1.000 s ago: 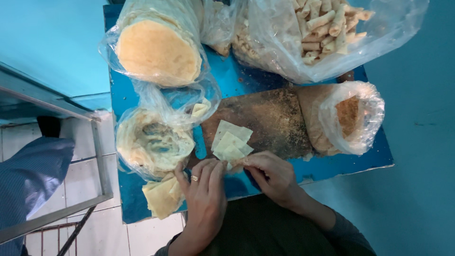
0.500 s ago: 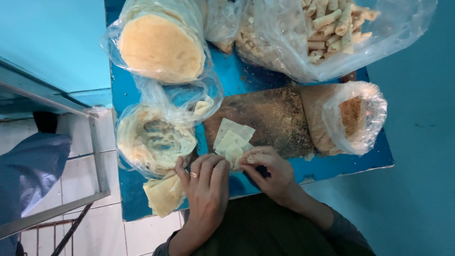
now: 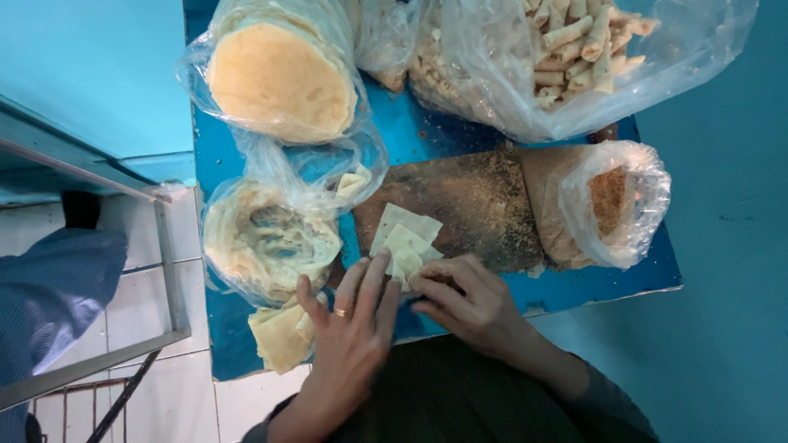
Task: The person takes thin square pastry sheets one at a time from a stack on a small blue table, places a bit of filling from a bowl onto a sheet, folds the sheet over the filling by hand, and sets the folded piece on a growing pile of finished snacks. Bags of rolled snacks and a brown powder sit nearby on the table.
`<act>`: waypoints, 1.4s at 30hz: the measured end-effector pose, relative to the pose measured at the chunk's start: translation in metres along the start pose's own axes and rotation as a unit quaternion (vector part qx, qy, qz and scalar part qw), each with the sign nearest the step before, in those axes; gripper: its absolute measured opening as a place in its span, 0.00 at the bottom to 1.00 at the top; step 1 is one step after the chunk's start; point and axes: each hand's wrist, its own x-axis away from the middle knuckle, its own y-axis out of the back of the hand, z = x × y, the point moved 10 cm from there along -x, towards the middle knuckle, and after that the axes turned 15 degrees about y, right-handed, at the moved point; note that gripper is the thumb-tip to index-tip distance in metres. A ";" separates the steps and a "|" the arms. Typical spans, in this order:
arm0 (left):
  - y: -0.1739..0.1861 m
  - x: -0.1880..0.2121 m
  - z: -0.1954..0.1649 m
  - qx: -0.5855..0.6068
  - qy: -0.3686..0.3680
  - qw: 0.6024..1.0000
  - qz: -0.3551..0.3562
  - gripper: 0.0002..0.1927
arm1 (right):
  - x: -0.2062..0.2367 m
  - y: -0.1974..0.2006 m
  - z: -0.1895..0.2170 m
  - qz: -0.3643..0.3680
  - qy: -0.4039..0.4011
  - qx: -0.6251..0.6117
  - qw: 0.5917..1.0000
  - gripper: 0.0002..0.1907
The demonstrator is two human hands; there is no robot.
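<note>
- A pale, folded square pastry sheet (image 3: 404, 244) is pinched at its near edge by the fingers of the left hand (image 3: 351, 336) and right hand (image 3: 466, 302).
- Just beyond the fingers, a crumb-dusted brown board (image 3: 468, 197) on the blue table (image 3: 427, 127) is seen.
- Left of the fingers, a clear bag of filling (image 3: 267, 238) is lying.

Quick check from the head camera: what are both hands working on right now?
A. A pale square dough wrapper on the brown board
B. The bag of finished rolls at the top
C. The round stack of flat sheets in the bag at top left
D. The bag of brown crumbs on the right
A: the left hand and right hand both pinch the pale dough wrapper lying on the crumb-dusted brown board.
</note>
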 end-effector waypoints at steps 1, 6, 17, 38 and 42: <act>0.001 -0.001 0.000 -0.009 -0.013 1.000 -0.005 0.19 | 0.000 0.000 0.001 0.005 0.005 0.005 1.000 0.18; -0.003 -0.016 0.002 0.005 -0.051 0.999 0.008 0.13 | -0.001 0.000 -0.011 -0.025 -0.043 0.023 0.998 0.10; -0.001 -0.052 0.020 0.152 0.072 0.986 0.010 0.09 | -0.010 0.000 -0.041 -0.061 -0.127 -0.006 0.990 0.11; -0.001 -0.032 0.016 0.148 0.017 0.989 0.005 0.11 | -0.004 0.008 -0.018 -0.045 -0.041 0.097 0.993 0.10; 0.000 -0.036 0.016 0.160 0.019 0.987 0.017 0.10 | -0.006 0.010 -0.011 -0.060 -0.015 0.111 0.992 0.11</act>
